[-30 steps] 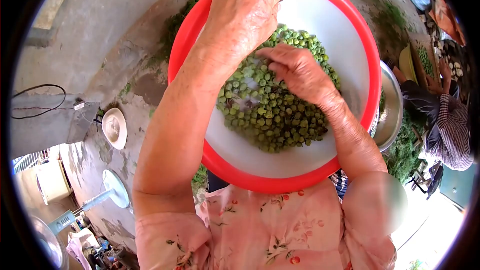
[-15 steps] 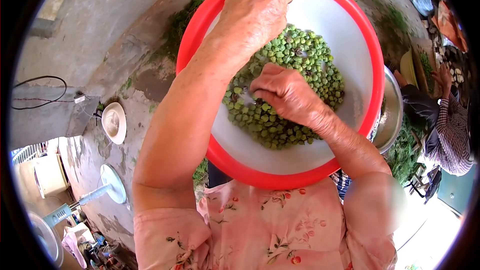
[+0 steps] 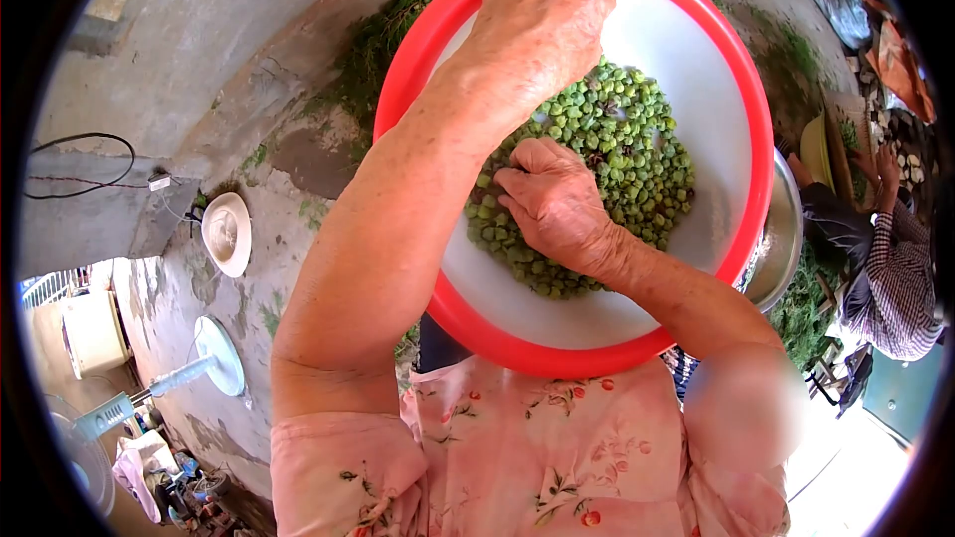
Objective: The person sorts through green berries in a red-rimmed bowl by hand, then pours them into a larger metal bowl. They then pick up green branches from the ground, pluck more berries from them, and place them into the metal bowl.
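A wide red-rimmed basin [image 3: 758,139] with a white inside is tilted in front of me. Small round green pods [image 3: 637,159], with a few dark bits among them, form a heap in it. At the far side of the basin, my left hand [image 3: 550,28] is closed, knuckles up; its fingertips are hidden, so what it grips does not show. My right hand [image 3: 557,201] reaches down among the pods at the heap's left part. Its fingers are curled together against the pods, and anything between them is too small to make out.
Beside the basin on the right stands a metal bowl [image 3: 781,239]. Another person [image 3: 895,268] in a checked sleeve sits farther right near a yellowish basin [image 3: 816,151]. A pale hat [image 3: 227,235] and a light-blue fan [image 3: 219,356] are at the left.
The basin and my left hand have shifted slightly right in view. My right hand has turned a little and stays among the pods, its fingers still curled.
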Action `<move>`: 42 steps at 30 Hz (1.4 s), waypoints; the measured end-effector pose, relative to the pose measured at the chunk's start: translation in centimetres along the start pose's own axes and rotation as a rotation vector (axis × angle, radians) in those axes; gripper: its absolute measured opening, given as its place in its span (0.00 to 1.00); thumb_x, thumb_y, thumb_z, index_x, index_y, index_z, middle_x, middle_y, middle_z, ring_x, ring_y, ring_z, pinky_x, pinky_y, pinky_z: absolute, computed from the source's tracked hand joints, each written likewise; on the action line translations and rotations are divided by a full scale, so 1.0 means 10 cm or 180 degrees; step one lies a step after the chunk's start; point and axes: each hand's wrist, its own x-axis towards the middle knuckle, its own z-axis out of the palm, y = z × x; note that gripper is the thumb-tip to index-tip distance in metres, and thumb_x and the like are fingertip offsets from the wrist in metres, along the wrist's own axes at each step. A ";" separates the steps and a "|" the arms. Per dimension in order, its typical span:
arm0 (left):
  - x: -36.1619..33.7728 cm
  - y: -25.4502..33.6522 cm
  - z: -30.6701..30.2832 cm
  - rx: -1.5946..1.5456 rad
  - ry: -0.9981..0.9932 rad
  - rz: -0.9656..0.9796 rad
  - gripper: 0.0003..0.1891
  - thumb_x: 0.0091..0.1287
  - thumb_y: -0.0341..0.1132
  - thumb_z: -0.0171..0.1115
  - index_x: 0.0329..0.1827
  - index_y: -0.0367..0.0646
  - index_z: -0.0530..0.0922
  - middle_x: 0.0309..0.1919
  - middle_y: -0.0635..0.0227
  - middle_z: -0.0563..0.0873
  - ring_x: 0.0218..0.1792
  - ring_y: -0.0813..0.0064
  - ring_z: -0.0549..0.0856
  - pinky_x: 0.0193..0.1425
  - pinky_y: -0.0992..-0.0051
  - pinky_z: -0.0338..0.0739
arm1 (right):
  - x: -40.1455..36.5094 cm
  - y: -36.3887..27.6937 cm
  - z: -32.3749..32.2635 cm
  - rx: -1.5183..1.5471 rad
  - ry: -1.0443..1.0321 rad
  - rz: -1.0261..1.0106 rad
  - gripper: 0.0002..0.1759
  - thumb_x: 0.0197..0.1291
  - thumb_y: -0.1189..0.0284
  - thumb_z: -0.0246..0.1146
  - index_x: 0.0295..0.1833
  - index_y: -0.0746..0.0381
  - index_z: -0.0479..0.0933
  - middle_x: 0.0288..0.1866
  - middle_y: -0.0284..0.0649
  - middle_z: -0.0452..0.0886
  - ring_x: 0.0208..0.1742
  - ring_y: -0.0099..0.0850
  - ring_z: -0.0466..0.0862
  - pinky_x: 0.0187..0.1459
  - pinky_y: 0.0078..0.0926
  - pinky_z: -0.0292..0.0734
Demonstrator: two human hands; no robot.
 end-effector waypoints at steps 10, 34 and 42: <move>-0.01 0.03 -0.05 -0.0144 -0.0360 -0.0289 0.05 0.61 0.31 0.59 0.31 0.39 0.79 0.26 0.52 0.83 0.31 0.52 0.83 0.37 0.56 0.76 | -0.03 0.03 0.11 -0.0053 0.0112 -0.0087 0.03 0.42 0.78 0.62 0.22 0.62 0.74 0.30 0.38 0.69 0.36 0.38 0.72 0.38 0.37 0.69; 0.01 -0.02 0.07 -0.0066 -0.0164 0.0022 0.03 0.53 0.25 0.60 0.27 0.38 0.82 0.25 0.53 0.84 0.30 0.55 0.86 0.34 0.59 0.80 | -0.01 0.00 0.13 -0.0056 0.0178 0.0067 0.03 0.43 0.77 0.63 0.25 0.60 0.75 0.30 0.37 0.69 0.37 0.38 0.72 0.39 0.36 0.67; 0.01 0.00 0.02 -0.0093 -0.0364 -0.0043 0.03 0.53 0.25 0.61 0.29 0.36 0.82 0.27 0.52 0.85 0.31 0.55 0.86 0.35 0.58 0.80 | -0.03 -0.02 0.15 -0.0022 0.0159 -0.0035 0.11 0.45 0.76 0.64 0.38 0.58 0.83 0.31 0.35 0.71 0.38 0.37 0.72 0.39 0.36 0.67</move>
